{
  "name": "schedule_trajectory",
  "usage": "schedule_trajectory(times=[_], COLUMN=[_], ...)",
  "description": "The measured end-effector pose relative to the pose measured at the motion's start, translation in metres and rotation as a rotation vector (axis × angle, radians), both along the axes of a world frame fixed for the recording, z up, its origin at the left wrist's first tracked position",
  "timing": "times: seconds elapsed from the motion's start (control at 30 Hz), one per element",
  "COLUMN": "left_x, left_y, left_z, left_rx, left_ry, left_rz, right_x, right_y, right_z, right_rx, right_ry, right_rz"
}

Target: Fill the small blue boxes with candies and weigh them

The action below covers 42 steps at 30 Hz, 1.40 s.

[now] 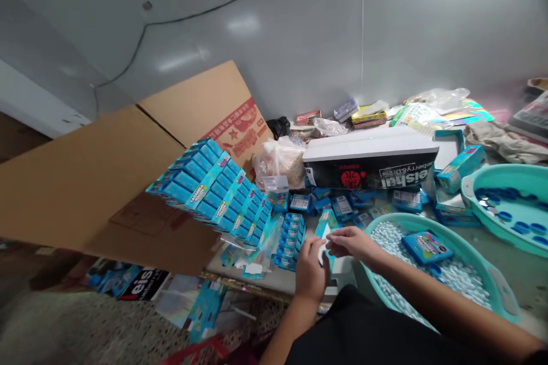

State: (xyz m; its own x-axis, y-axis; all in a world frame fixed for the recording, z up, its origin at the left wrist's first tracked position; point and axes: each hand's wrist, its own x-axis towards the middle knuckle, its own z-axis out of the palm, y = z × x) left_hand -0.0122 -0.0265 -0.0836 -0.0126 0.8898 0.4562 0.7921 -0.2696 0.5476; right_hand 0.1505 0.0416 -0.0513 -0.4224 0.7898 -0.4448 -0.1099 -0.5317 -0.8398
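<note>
Both of my hands meet at the front of a cluttered table. My left hand (310,275) is curled round the lower part of a small blue carton (326,227) with a white flap. My right hand (351,242) pinches the same carton from the right side. Just left of my hands lies a row of small blue boxes (290,239), and a tall tilted stack of blue boxes (214,188) rises beyond it. A teal basin (500,291) full of small white pellets sits right under my right forearm, with a blue packet (426,246) lying on the pellets.
A large brown cardboard flap (98,177) stands at the left. A long black-and-white box (370,162) lies across the table's back, loose blue boxes before it. A second teal basin (514,179) with blue caps is at the right. Bags and packets line the grey wall.
</note>
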Motion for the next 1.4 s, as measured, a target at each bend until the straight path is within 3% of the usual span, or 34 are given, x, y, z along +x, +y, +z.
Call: schedule_trajectory(times=[0.07,0.13,0.27,0.43,0.6,0.77,0.9,1.0,1.17,1.27,1.4], left_x=[-0.023,-0.050,-0.108,-0.148,-0.157,-0.168,-0.166,-0.150,-0.096,-0.070,-0.066], left_y=[0.001,0.001,0.007,0.029,0.036,0.032,0.022,0.010,-0.007,-0.017,-0.035], left_z=[-0.003,-0.007,-0.021,-0.064,-0.107,-0.119,-0.111,-0.104,-0.111,-0.128,-0.156], left_rx=[-0.016,-0.016,-0.042,-0.167,-0.285,-0.221,-0.077,0.038,0.097,0.098,0.060], left_ry=[-0.088,-0.145,-0.268,-0.329,-0.265,-0.172,-0.088,-0.031,0.059,0.082,0.128], left_rz=[0.143,0.258,0.514,0.703,0.686,0.612,0.554,0.447,0.072,-0.188,-0.509], right_x=[0.012,0.034,0.101,0.181,0.209,0.201,0.181,0.161,0.134,0.130,0.131], right_y=[0.004,0.004,-0.015,-0.061,-0.097,-0.116,-0.134,-0.146,-0.153,-0.150,-0.147], right_z=[0.001,-0.005,-0.036,-0.076,-0.098,-0.109,-0.120,-0.129,-0.134,-0.133,-0.135], right_rx=[0.102,0.317,0.715,0.692,0.596,0.548,0.510,0.513,0.532,0.538,0.529], right_ry=[-0.064,-0.220,-0.635,-1.017,-1.153,-1.125,-1.125,-1.183,-1.361,-1.377,-1.390], right_rz=[-0.014,-0.061,-0.127,-0.285,-0.264,-0.225,-0.187,-0.117,-0.193,-0.255,-0.282])
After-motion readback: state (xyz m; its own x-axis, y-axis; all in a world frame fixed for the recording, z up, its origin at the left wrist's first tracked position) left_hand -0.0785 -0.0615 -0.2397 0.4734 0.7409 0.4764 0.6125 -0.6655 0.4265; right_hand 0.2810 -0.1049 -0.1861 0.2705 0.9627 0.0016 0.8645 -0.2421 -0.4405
